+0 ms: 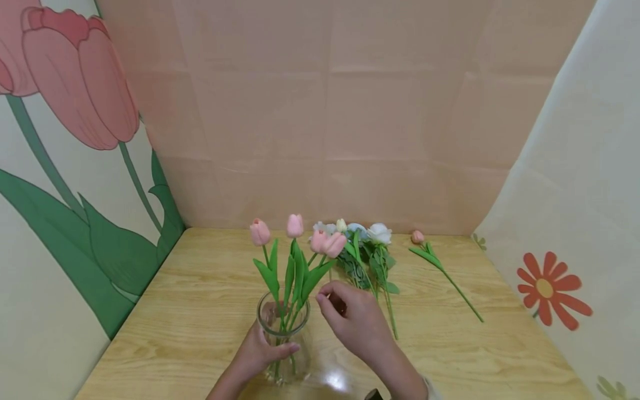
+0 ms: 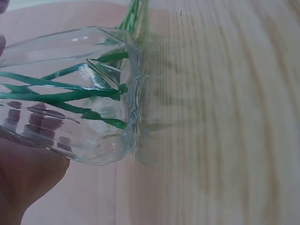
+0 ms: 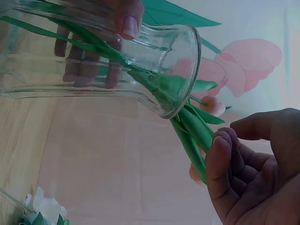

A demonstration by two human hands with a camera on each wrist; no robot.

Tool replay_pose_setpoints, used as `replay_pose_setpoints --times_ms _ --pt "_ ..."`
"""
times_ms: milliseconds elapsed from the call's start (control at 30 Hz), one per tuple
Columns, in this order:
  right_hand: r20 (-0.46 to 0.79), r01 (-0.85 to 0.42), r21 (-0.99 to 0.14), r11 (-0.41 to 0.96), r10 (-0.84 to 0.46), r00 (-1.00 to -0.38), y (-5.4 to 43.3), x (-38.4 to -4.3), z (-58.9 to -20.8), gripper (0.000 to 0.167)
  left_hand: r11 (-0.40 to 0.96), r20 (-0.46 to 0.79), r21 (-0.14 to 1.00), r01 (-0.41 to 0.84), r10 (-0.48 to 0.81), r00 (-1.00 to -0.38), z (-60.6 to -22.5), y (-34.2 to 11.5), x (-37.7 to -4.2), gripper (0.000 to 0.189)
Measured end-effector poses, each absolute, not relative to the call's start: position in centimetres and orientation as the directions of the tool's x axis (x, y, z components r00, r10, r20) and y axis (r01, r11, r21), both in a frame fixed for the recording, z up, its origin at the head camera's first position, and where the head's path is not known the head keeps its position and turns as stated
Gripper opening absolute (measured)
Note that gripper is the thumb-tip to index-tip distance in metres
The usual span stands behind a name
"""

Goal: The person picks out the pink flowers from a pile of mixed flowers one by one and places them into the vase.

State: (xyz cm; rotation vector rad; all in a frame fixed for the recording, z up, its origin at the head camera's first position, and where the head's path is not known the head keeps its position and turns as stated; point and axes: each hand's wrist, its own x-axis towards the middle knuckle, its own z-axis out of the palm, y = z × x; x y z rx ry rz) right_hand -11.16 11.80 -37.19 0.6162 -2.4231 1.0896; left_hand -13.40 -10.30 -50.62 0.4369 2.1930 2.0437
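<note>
My left hand grips a clear glass vase around its side. The vase stands upright on the table near the front. Several pink tulips rise from it, and their green stems cross inside the glass near the bottom in the left wrist view. To the right of the vase mouth is my right hand, its fingers loosely curled beside the tulip leaves. In the right wrist view a gap shows between thumb and fingers, and nothing is held there.
Behind the right hand lie white roses and a cream tulip bud with their leaves. One pink tulip lies alone farther right on the wooden table. A pink backdrop and printed side cloths enclose the table.
</note>
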Motion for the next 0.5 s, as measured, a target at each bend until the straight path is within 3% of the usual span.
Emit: replay_pose_setpoints --times_ms 500 --pt "0.425 -0.428 -0.627 0.651 -0.173 -0.888 13.4 -11.2 -37.3 0.015 0.060 0.122 0.988 0.144 0.280 -0.952 -50.3 -10.3 -13.1 0.082"
